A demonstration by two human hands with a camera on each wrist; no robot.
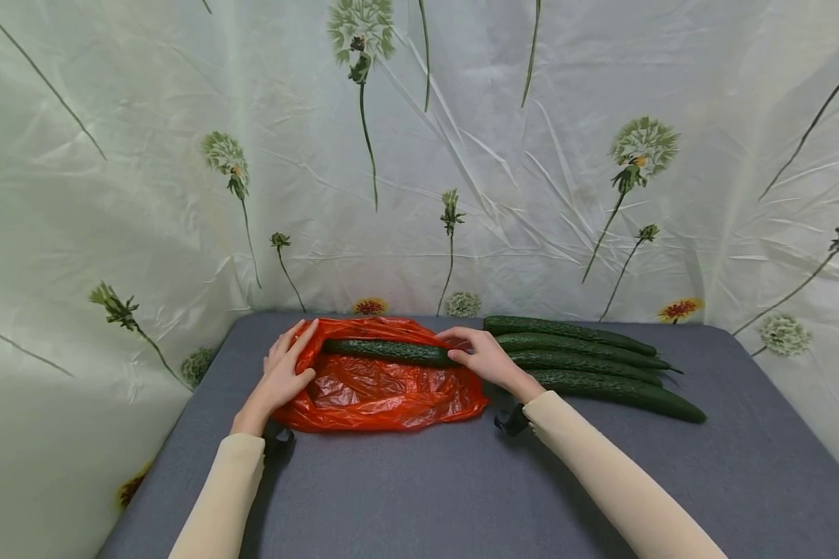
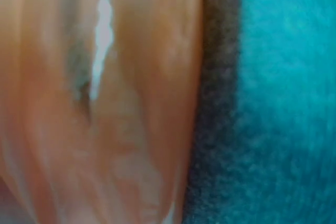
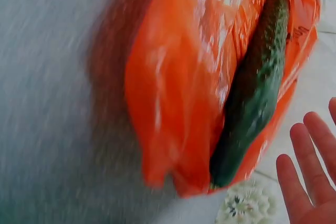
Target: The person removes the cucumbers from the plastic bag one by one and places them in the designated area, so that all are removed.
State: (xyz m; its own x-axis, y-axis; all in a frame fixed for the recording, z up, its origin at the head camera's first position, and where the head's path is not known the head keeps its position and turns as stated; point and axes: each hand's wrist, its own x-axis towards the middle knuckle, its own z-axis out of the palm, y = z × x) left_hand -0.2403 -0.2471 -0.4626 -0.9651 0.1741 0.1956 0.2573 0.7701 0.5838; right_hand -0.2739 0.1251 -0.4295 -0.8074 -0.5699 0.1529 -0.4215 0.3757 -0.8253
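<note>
A red plastic bag [image 1: 384,415] lies on the table with its mouth spread. Inside it, along the far side, rests a long dark green cucumber [image 1: 391,352], also seen in the right wrist view. My left hand [image 1: 280,373] is against the bag's left end, fingers extended and thumb apart from them. Blurred orange plastic [image 2: 131,129] fills much of the left wrist view. At the cucumber's right end is my right hand [image 1: 485,357]. The right wrist view shows its fingers [image 3: 296,187] straight and apart from the cucumber.
Several more cucumbers [image 1: 601,392] lie side by side on the grey table [image 1: 405,497], right of the bag and beyond my right wrist. A pale curtain with dandelion prints [image 1: 419,171] hangs behind the table and along its sides.
</note>
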